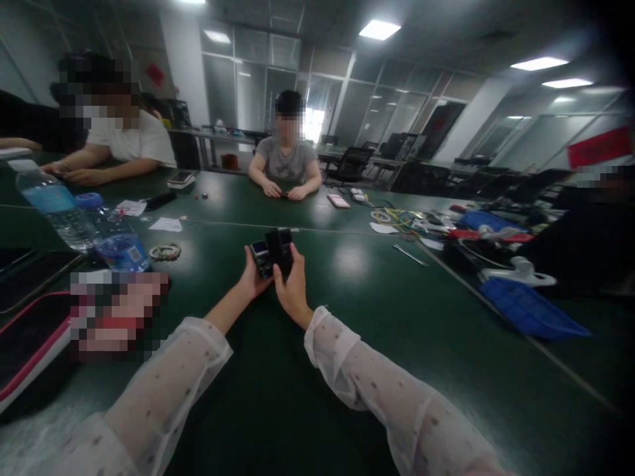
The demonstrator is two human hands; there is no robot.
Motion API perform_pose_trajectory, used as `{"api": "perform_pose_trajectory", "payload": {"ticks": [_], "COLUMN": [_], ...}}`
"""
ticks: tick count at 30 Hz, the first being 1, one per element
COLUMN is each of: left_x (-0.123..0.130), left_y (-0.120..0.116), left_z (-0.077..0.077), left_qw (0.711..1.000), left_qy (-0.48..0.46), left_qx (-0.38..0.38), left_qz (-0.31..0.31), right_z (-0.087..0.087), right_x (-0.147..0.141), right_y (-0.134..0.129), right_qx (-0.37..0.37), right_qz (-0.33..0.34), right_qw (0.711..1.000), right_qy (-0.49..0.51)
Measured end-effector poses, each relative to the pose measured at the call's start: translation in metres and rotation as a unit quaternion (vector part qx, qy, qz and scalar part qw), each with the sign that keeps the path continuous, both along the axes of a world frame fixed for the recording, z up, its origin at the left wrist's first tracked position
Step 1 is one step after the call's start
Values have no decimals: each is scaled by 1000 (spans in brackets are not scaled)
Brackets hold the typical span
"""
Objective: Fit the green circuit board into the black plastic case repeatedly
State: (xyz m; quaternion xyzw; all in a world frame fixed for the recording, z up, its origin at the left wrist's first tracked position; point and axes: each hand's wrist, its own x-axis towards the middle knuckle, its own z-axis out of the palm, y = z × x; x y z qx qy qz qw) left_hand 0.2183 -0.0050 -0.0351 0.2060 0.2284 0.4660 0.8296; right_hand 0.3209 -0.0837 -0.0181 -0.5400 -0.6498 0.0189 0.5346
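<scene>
Over the green table, my left hand is closed around a small dark electronic device. A greyish screen-like patch shows on its upper part, and its lower edge looks like a circuit board. My right hand grips a flat black rectangular piece between thumb and fingers. This piece stands tilted against the device and overlaps its right side. Whether the two are joined cannot be seen. Both hands are close together, with the thumbs toward me.
To the left are water bottles, a beaded bracelet and a pink-edged case. A wrench, tangled cables and a blue tray lie to the right. Two people sit across the table.
</scene>
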Motion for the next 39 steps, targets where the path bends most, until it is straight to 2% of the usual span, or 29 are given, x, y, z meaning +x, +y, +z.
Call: {"api": "perform_pose_trajectory", "payload": {"ticks": [3, 6, 12, 18, 28, 39], "left_x": [-8, -16, -18, -17, -17, -17], "left_y": [7, 14, 14, 12, 17, 13], "left_z": [1, 0, 0, 2, -4, 2], "left_qw": [1000, 999, 997, 997, 997, 998], "left_qy": [-13, -39, -47, -57, -64, -47], "left_qx": [13, 13, 15, 3, -10, -34], "left_qz": [1, 1, -53, -47, -42, -27], "right_z": [3, -1, -22, -38, -34, -34], "right_x": [11, 25, 43, 50, 49, 50], "right_y": [4, 13, 32, 45, 43, 43], "right_qx": [27, 13, -43, -85, -93, -93], "right_qz": [-32, -57, -99, -104, -94, -93], "right_qw": [999, 998, 993, 984, 982, 982], "right_qy": [20, 14, 40, 121, 136, 134]}}
